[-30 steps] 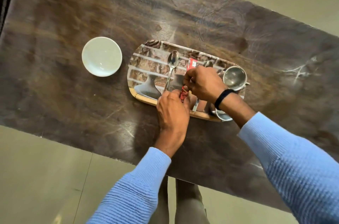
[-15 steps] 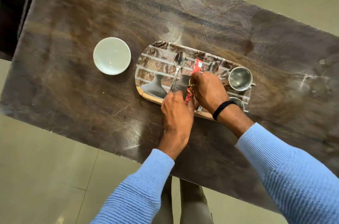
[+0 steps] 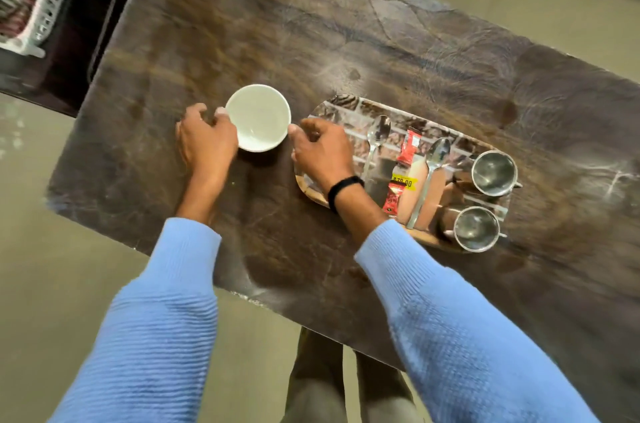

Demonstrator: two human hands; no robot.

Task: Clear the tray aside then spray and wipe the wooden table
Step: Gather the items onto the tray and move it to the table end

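One tray [image 3: 346, 107]: it sits on the wooden table [image 3: 311, 41], toward the near edge and the right-hand end, and is not yet moved aside.
Tray load: two spoons [image 3: 377, 135] [image 3: 433, 166], two red sachets [image 3: 408, 145] [image 3: 393, 201] between them, and two steel cups [image 3: 493, 173] [image 3: 476, 228] at its right end.
Bowl [image 3: 258, 117]: white and upright, it stands on the bare table just beside the tray's left end.
Step in hand: we judge this to be the clearing stage, gathering the loose bowl before the tray goes. No spraying or wiping has begun, and we see no spray bottle or cloth.
Left hand [image 3: 206, 142]: it is at the bowl's left rim with curled fingers, one tip at the rim. We cannot tell whether that is a grip.
Right hand [image 3: 322, 152]: it hangs over the tray's left end, knuckles up and fingers loosely curled, with the thumb just beside the bowl's right rim. Blur hides whether it touches.
Pose: both forearms reach forward from the near edge, bracketing the bowl.
Next move: we would close both hands on the rim, lift straight up, and set the bowl on the tray's bare left part, clear of the nearest spoon.
Beyond: a white basket [image 3: 41, 7] is off the table's far left corner.
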